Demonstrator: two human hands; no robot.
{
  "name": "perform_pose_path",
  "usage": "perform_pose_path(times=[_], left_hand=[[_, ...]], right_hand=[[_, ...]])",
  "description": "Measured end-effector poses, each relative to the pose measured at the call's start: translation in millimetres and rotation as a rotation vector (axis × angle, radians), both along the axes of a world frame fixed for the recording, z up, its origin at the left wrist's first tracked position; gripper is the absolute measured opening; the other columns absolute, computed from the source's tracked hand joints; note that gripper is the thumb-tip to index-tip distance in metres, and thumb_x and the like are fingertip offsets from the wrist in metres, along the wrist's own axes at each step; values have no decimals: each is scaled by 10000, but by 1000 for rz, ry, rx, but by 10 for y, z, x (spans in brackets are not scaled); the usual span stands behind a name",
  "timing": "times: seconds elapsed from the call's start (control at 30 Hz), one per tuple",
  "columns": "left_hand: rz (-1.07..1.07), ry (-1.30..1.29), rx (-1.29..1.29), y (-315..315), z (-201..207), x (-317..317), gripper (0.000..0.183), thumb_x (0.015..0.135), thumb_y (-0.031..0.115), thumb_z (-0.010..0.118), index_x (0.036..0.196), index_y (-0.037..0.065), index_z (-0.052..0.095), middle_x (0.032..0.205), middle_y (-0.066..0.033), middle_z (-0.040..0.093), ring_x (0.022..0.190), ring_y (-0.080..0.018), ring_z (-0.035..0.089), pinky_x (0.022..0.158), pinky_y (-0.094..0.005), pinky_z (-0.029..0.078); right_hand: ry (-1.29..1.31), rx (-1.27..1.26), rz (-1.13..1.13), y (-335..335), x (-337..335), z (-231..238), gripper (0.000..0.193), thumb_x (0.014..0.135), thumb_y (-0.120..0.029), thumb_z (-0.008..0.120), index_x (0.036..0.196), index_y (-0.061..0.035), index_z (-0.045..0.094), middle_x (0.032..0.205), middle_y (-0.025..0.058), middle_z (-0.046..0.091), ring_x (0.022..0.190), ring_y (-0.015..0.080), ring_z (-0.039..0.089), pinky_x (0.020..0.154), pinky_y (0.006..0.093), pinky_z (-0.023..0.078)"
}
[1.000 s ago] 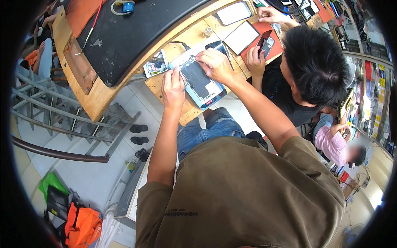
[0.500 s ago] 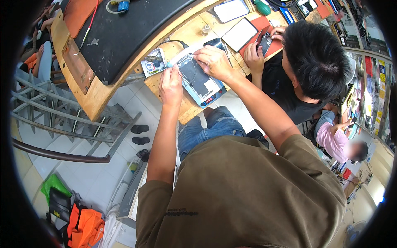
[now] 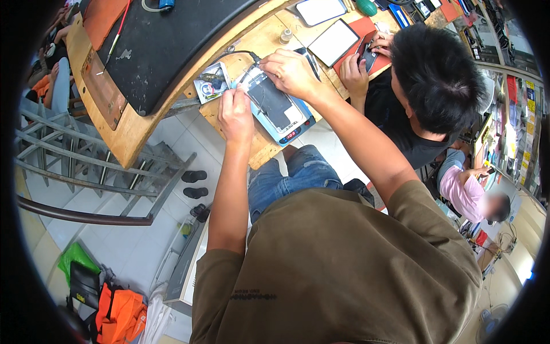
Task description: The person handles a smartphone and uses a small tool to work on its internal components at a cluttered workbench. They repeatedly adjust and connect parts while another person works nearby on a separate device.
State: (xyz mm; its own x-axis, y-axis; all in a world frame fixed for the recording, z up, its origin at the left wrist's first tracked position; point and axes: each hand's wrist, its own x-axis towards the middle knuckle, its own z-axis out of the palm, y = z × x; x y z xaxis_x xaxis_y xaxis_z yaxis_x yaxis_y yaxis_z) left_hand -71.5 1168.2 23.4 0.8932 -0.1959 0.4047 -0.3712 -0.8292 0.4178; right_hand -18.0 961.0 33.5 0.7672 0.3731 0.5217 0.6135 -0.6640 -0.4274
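Observation:
A blue-and-white heated plate (image 3: 292, 136) with a small lit display stands at the near edge of the wooden bench. On it lies a phone-sized dark panel (image 3: 274, 106) with a pale edge. My left hand (image 3: 236, 116) is closed at the plate's left side, its fingertips pinched at the panel's far left corner. Over the far end of the panel, my right hand (image 3: 293, 73) is also closed, with thumb and fingers bent together. Whatever either hand pinches is too small or hidden to name. A thin dark line runs across the panel between the hands.
A small white box (image 3: 209, 83) holding loose items sits left of the plate, and a little glass bottle (image 3: 286, 36) beyond it. At right, a co-worker (image 3: 438, 80) handles a dark device over an orange mat (image 3: 362, 27). A black padded surface (image 3: 172, 51) lies far left.
My right hand has shifted a little left and toward the panel's far end. My left fingertips have moved slightly left. The co-worker's far hand has moved lower over the device.

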Motion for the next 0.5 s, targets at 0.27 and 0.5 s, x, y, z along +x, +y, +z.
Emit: perform_pose_path(times=[0.27, 0.5], left_hand=[[67, 38, -52, 299, -50, 140, 265, 873, -24, 696, 1134, -2, 737, 938, -124, 673, 832, -293, 688, 766, -411, 563], [117, 89, -251, 501, 383, 29, 134, 984, 62, 657, 1075, -25, 704, 959, -163, 685, 846, -328, 694, 781, -440, 548]], right_hand=[[40, -23, 61, 270, 137, 82, 219, 716, -38, 762, 926, -68, 705, 951, 32, 704, 925, 237, 658, 802, 353, 560], [158, 321, -73, 634, 34, 365, 81, 851, -70, 741, 924, -52, 709, 886, 109, 709, 845, 306, 671, 778, 409, 544]])
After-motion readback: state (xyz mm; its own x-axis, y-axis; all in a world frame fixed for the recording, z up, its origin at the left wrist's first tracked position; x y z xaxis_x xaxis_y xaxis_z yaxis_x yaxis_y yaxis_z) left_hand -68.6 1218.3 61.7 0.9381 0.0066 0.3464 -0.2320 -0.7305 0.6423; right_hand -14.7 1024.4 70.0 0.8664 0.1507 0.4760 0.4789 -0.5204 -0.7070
